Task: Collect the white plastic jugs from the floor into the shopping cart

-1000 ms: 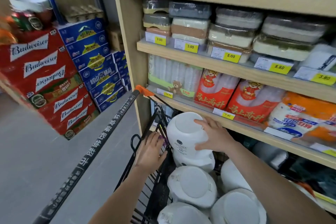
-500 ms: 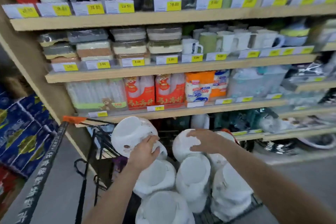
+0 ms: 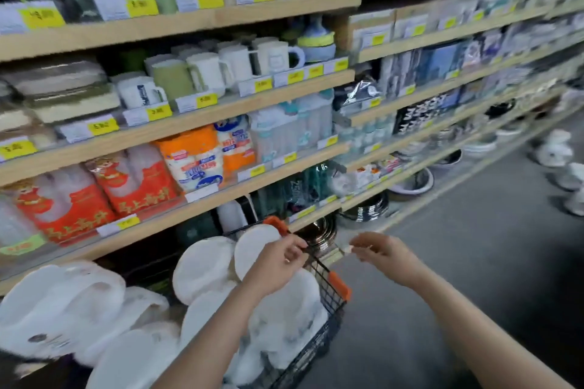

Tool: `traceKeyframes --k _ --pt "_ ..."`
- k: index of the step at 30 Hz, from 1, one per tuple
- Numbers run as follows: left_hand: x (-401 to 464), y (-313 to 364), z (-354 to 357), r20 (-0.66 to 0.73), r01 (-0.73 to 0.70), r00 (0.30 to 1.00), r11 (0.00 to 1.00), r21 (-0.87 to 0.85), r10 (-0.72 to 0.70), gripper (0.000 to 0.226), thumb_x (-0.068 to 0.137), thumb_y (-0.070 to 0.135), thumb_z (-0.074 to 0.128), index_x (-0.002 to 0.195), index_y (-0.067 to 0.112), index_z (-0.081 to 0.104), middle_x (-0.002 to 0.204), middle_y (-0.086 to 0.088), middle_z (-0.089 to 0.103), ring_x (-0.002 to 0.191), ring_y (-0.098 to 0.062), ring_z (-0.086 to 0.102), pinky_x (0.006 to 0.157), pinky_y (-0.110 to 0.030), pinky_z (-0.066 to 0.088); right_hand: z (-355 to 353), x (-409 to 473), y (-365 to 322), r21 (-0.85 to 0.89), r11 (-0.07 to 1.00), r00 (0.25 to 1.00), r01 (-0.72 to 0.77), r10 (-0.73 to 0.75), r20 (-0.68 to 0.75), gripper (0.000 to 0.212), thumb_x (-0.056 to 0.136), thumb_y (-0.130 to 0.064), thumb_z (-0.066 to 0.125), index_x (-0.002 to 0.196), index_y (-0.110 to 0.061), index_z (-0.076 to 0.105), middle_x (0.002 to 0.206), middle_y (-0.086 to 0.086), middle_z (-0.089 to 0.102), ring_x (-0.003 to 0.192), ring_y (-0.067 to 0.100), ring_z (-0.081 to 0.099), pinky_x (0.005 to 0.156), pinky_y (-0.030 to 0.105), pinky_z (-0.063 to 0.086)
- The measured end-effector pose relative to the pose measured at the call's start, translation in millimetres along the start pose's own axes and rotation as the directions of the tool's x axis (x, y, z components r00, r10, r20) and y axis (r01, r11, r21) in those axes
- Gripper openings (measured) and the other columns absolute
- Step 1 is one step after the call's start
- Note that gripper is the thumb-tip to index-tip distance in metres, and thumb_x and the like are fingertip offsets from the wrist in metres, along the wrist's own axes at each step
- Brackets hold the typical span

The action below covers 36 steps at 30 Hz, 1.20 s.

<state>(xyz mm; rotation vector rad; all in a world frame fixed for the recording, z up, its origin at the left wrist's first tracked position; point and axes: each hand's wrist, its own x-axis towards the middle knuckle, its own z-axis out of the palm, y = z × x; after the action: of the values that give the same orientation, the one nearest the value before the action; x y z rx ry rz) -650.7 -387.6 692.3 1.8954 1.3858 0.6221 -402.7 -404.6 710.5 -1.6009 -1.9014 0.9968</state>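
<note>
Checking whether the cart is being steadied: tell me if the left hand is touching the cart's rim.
Touching. The head view shows the left hand with its fingers curled over the black wire rim of the shopping cart.

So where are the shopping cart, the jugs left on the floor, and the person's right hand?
shopping cart (image 3: 338,286): head view, orange corner of its rim.
jugs on the floor (image 3: 554,148): head view, blurred white body.
right hand (image 3: 380,251): head view, back of the hand.

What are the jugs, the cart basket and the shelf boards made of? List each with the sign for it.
Jugs: likely plastic, going by the smooth, matte white, moulded rounded walls.
Cart basket: probably coated metal, being thin black wire mesh; its orange corner caps look plastic.
Shelf boards: pale wood or wood-look laminate, with a light tan matte edge; blur hides the grain.
</note>
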Motion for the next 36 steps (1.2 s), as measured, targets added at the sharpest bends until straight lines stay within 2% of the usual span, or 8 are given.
traceKeyframes --k 4,7,9,16,24,30,33,36 --pt "66 49 61 0.032 -0.010 0.999 0.998 -0.055 0.012 0.011 0.090 0.022 0.061 0.094 0.032 0.057 0.088 0.004 0.065 0.077 -0.008 0.060 0.074 -0.022 0.049 -69 2 68 0.072 0.992 0.990 -0.100 0.106 -0.091 0.008 0.091 -0.013 0.061 0.096 -0.017 0.064 0.071 -0.009 0.064 0.058 -0.005 0.057 0.059 0.010 0.042" --pt "116 83 108 0.078 -0.030 0.996 0.998 -0.051 0.034 0.008 0.090 0.024 0.061 0.099 0.025 0.061 0.086 0.007 0.065 0.068 0.007 0.055 0.067 -0.010 0.044 -117 5 114 0.101 0.981 0.981 -0.168 0.176 -0.077 0.008 0.090 -0.018 0.061 0.093 -0.025 0.065 0.081 0.003 0.070 0.066 0.002 0.063 0.067 0.017 0.047" --pt "147 108 138 0.092 -0.043 0.995 0.997 -0.058 0.048 0.008 0.091 0.022 0.061 0.098 0.022 0.061 0.084 0.010 0.063 0.065 0.011 0.053 0.064 -0.006 0.040 -149 8 144 0.130 0.972 0.974 -0.197 0.209 -0.085 0.009 0.090 -0.018 0.061 0.092 -0.026 0.065 0.087 0.003 0.071 0.067 0.004 0.064 0.065 0.015 0.047" --pt "246 160 227 0.234 -0.060 0.970 0.997 -0.056 0.071 0.011 0.089 0.015 0.062 0.100 0.013 0.062 0.085 0.001 0.064 0.063 0.004 0.051 0.067 -0.010 0.042 -228 17 231 0.238 0.920 0.933 -0.312 0.344 -0.106 0.011 0.091 -0.015 0.058 0.099 -0.020 0.064 0.088 -0.003 0.068 0.068 0.004 0.062 0.060 0.012 0.046" --pt "386 176 311 0.397 -0.136 0.909 0.991 -0.009 0.128 0.011 0.087 0.015 0.064 0.093 0.023 0.058 0.076 0.014 0.058 0.058 0.005 0.050 0.066 -0.013 0.043 -309 73 336 0.212 0.877 0.900 -0.430 0.436 0.021 0.013 0.092 -0.022 0.057 0.106 -0.023 0.059 0.093 -0.005 0.064 0.071 0.001 0.062 0.065 0.018 0.049" --pt "525 211 354 0.458 -0.198 0.872 0.980 0.007 0.173 0.012 0.086 0.016 0.064 0.098 0.014 0.063 0.063 0.017 0.053 0.051 0.004 0.045 0.064 -0.016 0.040 -394 137 399 0.274 0.835 0.854 -0.478 0.515 -0.078 0.019 0.092 -0.021 0.057 0.111 -0.019 0.059 0.099 0.001 0.066 0.074 0.006 0.062 0.062 0.010 0.046" --pt "586 238 376 0.498 -0.231 0.846 0.973 0.014 0.194 0.012 0.088 0.018 0.063 0.099 0.017 0.061 0.069 0.018 0.054 0.055 0.001 0.044 0.069 -0.021 0.042 -436 160 426 0.322 0.806 0.823 -0.497 0.555 -0.120 0.019 0.092 -0.018 0.057 0.111 -0.016 0.060 0.094 0.001 0.064 0.073 0.007 0.061 0.061 0.010 0.045" --pt "635 266 400 0.552 -0.270 0.808 0.962 0.033 0.207 0.014 0.090 0.020 0.061 0.103 0.016 0.061 0.077 0.015 0.056 0.063 -0.004 0.048 0.066 -0.015 0.041 -474 176 457 0.343 0.785 0.798 -0.516 0.586 -0.140 0.016 0.092 -0.017 0.058 0.107 -0.016 0.060 0.095 0.004 0.065 0.071 0.009 0.060 0.059 0.011 0.045"
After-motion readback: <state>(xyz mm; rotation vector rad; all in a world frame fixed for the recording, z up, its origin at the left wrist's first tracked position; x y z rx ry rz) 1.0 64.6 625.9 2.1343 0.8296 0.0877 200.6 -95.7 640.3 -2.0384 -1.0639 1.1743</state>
